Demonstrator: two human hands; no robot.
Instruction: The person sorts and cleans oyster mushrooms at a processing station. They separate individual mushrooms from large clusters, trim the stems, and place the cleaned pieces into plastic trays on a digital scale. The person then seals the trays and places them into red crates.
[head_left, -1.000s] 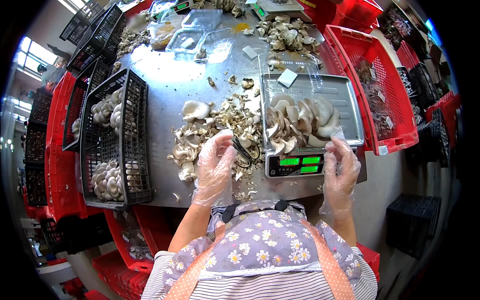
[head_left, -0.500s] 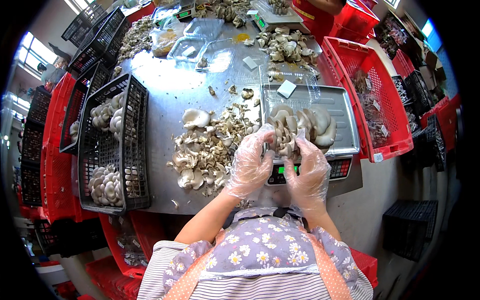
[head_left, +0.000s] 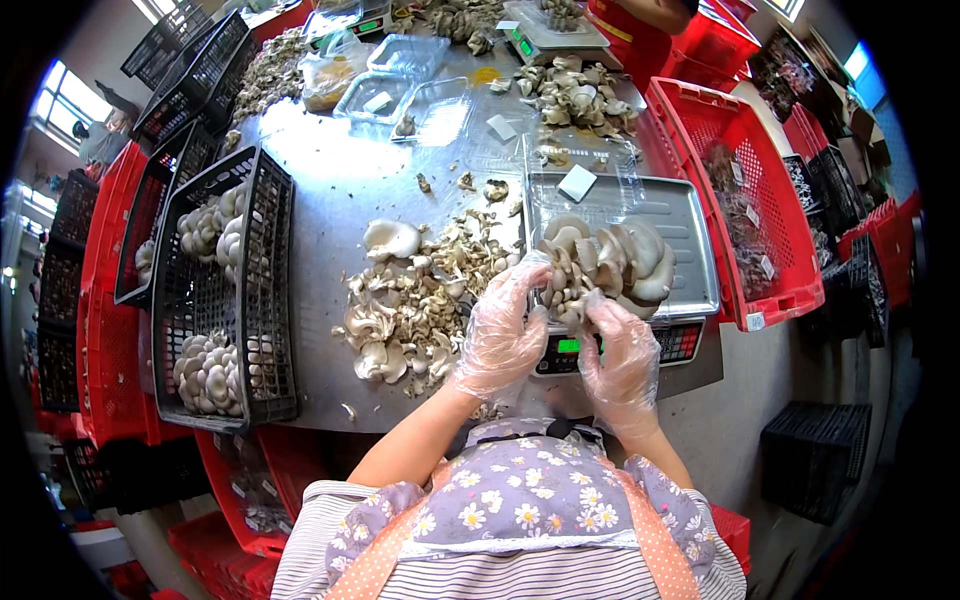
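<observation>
Meeting at the near edge of the scale (head_left: 685, 345), both hands are in thin clear gloves, crinkly & shiny. L hand (head_left: 503, 330): half open, fingers curled in at the left side of the mushroom cluster (head_left: 570, 280), thumb apart. R hand (head_left: 622, 355): partly closed, fingertips at the cluster's near side; can't tell if either has a firm grip, b/c the contact's hidden.

Cluster sits on, or just over, the near-left part of the steel pan (head_left: 693, 265), w/ broad grey caps (head_left: 645, 262) fanned to its right. Prob. light for its bulk, soft & springy, caps apt to split at the rims; smooth tops maybe a bit slick vs. plastic gloves. Best hold is prob. low, round the dense stems, not by the thin cap edges.

Further out: pan's ribbed metal, a clear thin-walled plastic tray (head_left: 625, 160) at its far side, w/ a flat white square (head_left: 577, 183). Left of the scale, a crumbly heap of small mushroom bits (head_left: 430, 290) on the smooth, glossy metal table (head_left: 325, 260). Far left, a stiff black mesh crate (head_left: 270, 405) w/ rounded clumps (head_left: 210, 375); right, a red perforated crate (head_left: 785, 225) w/ filmy packs (head_left: 750, 220).
</observation>
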